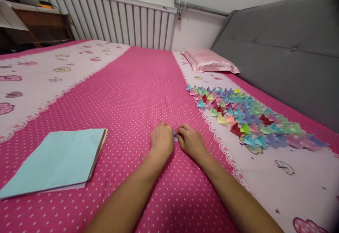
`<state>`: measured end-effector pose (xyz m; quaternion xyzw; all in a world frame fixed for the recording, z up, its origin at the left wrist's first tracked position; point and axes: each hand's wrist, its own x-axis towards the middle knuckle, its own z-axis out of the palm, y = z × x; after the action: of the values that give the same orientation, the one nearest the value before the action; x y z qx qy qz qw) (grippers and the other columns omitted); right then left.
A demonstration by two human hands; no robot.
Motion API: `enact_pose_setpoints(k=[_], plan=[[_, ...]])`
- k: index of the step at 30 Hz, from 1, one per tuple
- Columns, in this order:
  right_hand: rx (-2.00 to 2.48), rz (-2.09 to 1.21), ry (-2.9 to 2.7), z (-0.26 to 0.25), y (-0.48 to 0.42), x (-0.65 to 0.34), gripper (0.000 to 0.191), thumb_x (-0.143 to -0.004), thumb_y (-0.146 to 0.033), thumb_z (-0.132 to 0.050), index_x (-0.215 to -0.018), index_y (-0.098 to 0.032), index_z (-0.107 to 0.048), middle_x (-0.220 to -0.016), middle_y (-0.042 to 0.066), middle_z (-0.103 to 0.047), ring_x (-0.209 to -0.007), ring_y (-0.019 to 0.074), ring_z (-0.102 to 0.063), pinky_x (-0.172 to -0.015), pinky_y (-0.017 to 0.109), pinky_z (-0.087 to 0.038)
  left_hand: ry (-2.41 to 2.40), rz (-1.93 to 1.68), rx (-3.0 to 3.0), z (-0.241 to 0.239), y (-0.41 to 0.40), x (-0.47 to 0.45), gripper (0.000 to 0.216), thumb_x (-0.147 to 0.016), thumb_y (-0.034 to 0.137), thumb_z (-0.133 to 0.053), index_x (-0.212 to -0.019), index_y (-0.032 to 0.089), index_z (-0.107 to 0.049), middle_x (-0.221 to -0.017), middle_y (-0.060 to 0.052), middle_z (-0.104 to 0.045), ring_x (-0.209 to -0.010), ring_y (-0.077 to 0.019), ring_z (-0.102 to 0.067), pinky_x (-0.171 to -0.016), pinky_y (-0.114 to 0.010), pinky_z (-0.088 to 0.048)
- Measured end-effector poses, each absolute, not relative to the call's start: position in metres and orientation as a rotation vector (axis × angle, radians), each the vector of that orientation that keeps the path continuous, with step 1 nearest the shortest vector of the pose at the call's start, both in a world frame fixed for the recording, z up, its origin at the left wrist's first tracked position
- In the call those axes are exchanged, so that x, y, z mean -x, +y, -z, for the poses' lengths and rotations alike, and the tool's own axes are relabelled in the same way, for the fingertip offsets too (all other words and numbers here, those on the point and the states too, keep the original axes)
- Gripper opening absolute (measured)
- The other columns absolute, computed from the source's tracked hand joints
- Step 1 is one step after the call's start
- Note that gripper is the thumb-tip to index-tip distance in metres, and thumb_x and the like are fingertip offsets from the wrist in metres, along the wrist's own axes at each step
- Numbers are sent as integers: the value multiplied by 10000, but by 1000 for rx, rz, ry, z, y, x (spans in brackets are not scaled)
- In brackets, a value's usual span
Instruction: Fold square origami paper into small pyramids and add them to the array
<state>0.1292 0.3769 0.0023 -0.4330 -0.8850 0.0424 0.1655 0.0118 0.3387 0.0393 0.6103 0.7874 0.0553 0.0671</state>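
Between my two hands is a small piece of pale purple paper (175, 136), mostly covered by the fingers, so its folded shape cannot be made out. My left hand (162, 138) is closed on its left side, knuckles toward the camera. From the right, my right hand (191, 139) pinches the same paper with thumb and fingertips. Both hands rest low over the pink dotted bedspread (153, 84). To the right stand rows of small folded paper boats (238, 111) in many colours.
A stack of coloured paper with a light blue sheet on top (58, 155) lies at the left. A pink satin pillow (210, 60) sits at the far right, before a grey headboard (280, 42). A white radiator (119, 14) lines the back wall beside a wooden table (39, 17).
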Motion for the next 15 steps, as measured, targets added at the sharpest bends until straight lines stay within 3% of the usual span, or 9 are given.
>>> enact_pose_setpoints(k=[9, 15], plan=[[1168, -367, -2449, 0, 382, -129, 133, -818, -235, -526, -836, -229, -658, -998, 19, -624, -882, 156, -582, -736, 258, -435, 2297, -225, -1815, -34, 343, -5, 189, -782, 229, -518, -824, 159, -689, -938, -82, -639, -828, -207, -609, -659, -266, -441], [1145, -421, -2439, 1, 385, -128, 128, -809, -230, -544, -823, -229, -671, -932, 21, -633, -850, 155, -581, -716, 259, -431, 2284, -253, -1839, -32, 343, -4, 179, -774, 241, -531, -806, 161, -688, -920, -85, -641, -814, -198, -604, -659, -259, -429]])
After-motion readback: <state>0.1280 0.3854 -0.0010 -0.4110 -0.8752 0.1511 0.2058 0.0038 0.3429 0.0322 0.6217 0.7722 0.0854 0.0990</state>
